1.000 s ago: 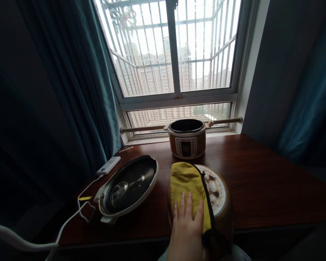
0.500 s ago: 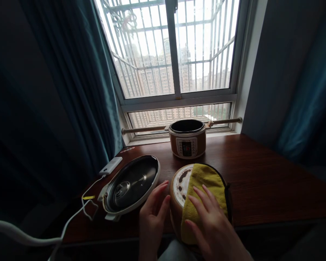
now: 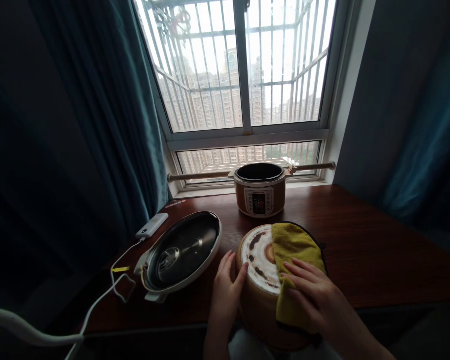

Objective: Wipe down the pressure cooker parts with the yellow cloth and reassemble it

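An upturned inner pot [image 3: 261, 260] rests at the near table edge, its whitish bottom marked with brown burnt stains. A yellow cloth [image 3: 293, 250] lies over the pot's right half. My right hand [image 3: 315, 295] presses flat on the cloth, fingers stretched out. My left hand [image 3: 227, 287] cups the pot's left side, fingers curved against its wall.
A cooker lid [image 3: 182, 250] lies upside down to the left. The cooker body [image 3: 260, 189] stands at the back by the window. A white power bank [image 3: 152, 226] and white cable [image 3: 108, 290] lie at the left on the wooden table [image 3: 378, 250]. Curtains hang on both sides.
The cloth and my right hand have slid from the pot's left side to its right, baring the stained bottom. My left hand has come into view and taken the pot's side.
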The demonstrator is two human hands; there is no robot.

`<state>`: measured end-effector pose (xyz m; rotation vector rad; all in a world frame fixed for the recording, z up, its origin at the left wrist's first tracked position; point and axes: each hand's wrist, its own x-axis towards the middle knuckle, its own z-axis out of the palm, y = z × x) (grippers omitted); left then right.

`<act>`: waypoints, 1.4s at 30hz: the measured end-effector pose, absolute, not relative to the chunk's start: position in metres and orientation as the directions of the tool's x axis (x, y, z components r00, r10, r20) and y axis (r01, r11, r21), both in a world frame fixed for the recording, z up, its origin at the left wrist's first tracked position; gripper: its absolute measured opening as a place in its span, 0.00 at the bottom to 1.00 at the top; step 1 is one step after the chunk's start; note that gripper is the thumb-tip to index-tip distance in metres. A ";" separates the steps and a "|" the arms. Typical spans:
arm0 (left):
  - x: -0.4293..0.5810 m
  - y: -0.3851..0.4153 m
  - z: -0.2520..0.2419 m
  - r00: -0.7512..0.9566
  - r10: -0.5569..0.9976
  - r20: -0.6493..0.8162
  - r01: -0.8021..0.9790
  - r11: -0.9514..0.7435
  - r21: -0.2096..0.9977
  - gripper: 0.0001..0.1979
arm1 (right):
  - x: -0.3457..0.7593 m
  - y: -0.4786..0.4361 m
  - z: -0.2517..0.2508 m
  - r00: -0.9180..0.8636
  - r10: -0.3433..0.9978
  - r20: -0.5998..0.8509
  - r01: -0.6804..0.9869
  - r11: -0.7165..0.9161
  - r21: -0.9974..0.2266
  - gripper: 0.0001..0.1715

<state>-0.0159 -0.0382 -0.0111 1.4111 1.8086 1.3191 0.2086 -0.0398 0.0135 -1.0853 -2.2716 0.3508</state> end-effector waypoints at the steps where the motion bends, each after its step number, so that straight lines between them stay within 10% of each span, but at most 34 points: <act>1: -0.016 -0.038 -0.011 -0.341 0.923 0.177 0.450 -0.005 0.893 0.27 | 0.212 -0.033 0.014 -0.488 0.784 0.384 0.608 0.621 -0.495 0.17; 15: -0.020 -0.038 -0.016 -0.312 0.929 0.197 0.494 -0.019 0.869 0.28 | 0.226 0.093 0.019 -0.437 0.870 0.229 0.533 0.456 -0.713 0.23; 23: -0.020 -0.037 -0.017 -0.315 0.924 0.215 0.501 -0.031 0.865 0.27 | 0.180 0.106 0.037 -0.679 0.683 0.269 0.576 0.723 -0.382 0.22; 34: -0.023 -0.033 -0.026 -0.299 0.923 0.242 0.538 -0.046 0.842 0.28 | 0.128 0.084 0.036 -0.946 0.221 0.238 0.200 0.974 -0.107 0.26; 42: -0.021 -0.034 -0.025 -0.315 0.924 0.218 0.493 -0.037 0.869 0.27 | 0.152 0.119 0.035 -0.839 0.518 0.166 0.474 0.846 -0.242 0.28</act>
